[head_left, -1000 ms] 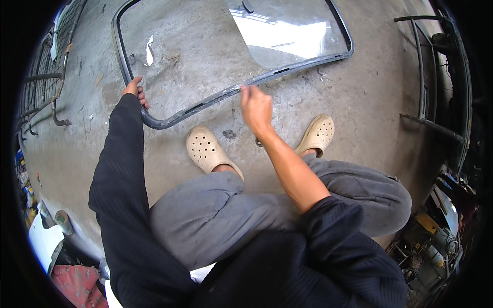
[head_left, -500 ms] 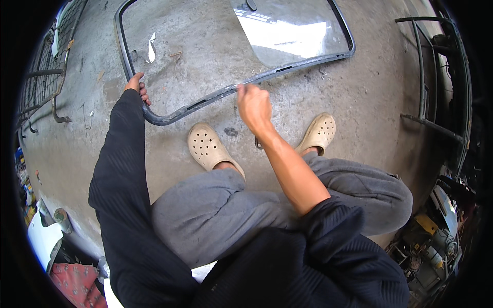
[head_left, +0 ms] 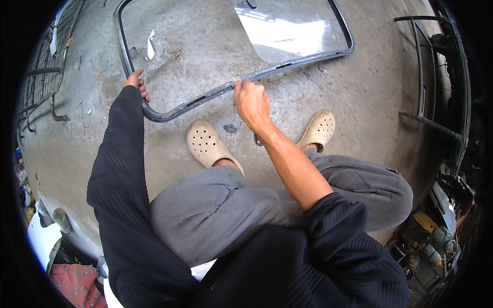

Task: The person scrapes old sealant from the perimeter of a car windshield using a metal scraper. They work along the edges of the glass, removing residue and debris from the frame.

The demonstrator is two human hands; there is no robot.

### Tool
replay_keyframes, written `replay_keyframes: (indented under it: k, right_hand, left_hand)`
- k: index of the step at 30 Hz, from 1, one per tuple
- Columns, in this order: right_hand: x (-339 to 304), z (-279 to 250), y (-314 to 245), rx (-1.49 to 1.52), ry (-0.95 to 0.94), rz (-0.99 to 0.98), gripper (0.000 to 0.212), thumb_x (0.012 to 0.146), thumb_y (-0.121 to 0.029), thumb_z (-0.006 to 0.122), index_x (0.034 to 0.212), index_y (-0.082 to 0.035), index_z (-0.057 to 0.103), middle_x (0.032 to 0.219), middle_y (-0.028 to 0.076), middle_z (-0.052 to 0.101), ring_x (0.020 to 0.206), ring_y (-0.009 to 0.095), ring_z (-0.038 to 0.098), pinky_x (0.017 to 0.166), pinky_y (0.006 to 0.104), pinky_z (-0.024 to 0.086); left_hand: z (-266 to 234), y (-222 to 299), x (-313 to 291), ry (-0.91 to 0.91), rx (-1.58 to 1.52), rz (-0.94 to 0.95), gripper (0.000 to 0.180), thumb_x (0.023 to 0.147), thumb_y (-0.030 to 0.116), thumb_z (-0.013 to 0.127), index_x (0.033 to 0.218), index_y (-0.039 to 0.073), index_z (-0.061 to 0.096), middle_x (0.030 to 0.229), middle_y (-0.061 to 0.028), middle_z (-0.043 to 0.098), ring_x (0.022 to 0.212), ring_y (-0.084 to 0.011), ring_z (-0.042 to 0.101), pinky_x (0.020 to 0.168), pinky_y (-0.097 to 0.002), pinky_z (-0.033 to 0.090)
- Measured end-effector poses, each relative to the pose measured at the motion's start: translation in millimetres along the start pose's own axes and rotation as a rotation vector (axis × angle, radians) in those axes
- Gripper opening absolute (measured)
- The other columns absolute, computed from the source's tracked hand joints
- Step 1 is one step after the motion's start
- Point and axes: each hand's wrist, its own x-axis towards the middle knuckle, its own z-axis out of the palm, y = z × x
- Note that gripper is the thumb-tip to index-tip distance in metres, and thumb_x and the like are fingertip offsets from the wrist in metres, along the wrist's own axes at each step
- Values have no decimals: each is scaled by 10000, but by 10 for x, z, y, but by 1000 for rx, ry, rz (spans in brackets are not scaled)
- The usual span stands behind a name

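A dark window frame (head_left: 169, 116) with rounded corners is tilted over the concrete floor ahead of me. Its right part holds a glass pane (head_left: 292, 38) that reflects bright light, while the floor shows through its left part. My left hand (head_left: 137, 85) is closed around the frame's left side, just above the near corner. At the middle of the near edge, my right hand (head_left: 251, 101) is curled into a fist against the rail, thumb side at the frame. Whatever its fingers hold is hidden. Pale scuffs mark the rail beside this hand.
My feet in beige clogs (head_left: 206, 142) stand just short of the frame. A small dark metal piece (head_left: 258, 140) lies between them, partly behind my right forearm. Metal racks flank me, a mesh one (head_left: 49, 72) left and a tubular one (head_left: 422, 77) right. Machine parts (head_left: 429, 246) crowd the lower right.
My right hand, slightly blurred before, has shifted a little left along the near rail and now appears sharp. The left hand keeps its hold; the whole view has shifted slightly.
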Motion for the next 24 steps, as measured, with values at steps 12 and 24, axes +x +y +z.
replay_keyframes:
  k: [12, 24]
  right_hand:
    - [-93, 166, 132, 114, 18, -57, 358, 924, -332, 495, 856, -3, 617, 705, 276, 619, 684, 453, 625, 600, 513, 500]
    - [-29, 132, 173, 195, 164, -37, 327, 904, -272, 532, 771, 15, 617, 652, 291, 577, 646, 479, 587, 600, 521, 460]
  left_hand:
    - [30, -38, -14, 20, 29, 42, 397, 811, 429, 584, 648, 136, 370, 479, -6, 283, 378, -169, 315, 430, -398, 352]
    - [79, -42, -126, 50, 3, 8, 405, 815, 430, 578, 633, 141, 361, 483, -1, 266, 389, -171, 271, 441, -377, 311]
